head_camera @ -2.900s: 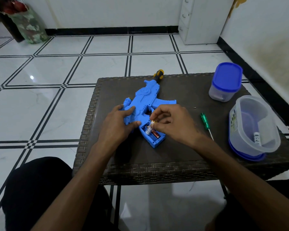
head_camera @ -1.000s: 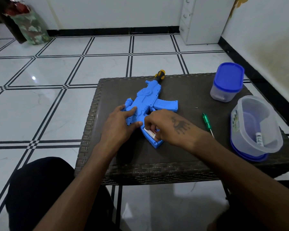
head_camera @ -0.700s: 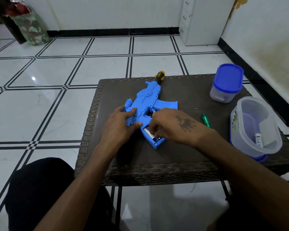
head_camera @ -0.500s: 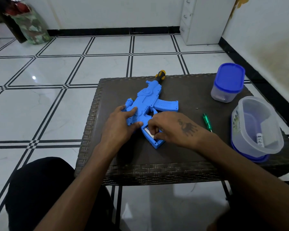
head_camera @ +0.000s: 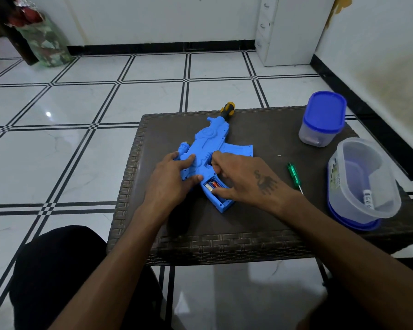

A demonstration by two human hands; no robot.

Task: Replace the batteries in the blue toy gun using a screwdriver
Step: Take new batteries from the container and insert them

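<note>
Head view: right hand (head_camera: 246, 179), fingers spread, thumb pressing the battery (head_camera: 212, 185) lying along the toy gun (head_camera: 209, 148) grip; left hand (head_camera: 174, 177) flat, steadying its left.

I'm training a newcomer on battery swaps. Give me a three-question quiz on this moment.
1. True or false: the green screwdriver is held in the right hand.
2. Which hand rests on the blue toy gun left of its open battery compartment? A) left B) right
3. Fill in: the open clear container holds a loose ____.

Key: 1 false, it lies on the table; 2 A, the left hand; 3 battery.
</note>
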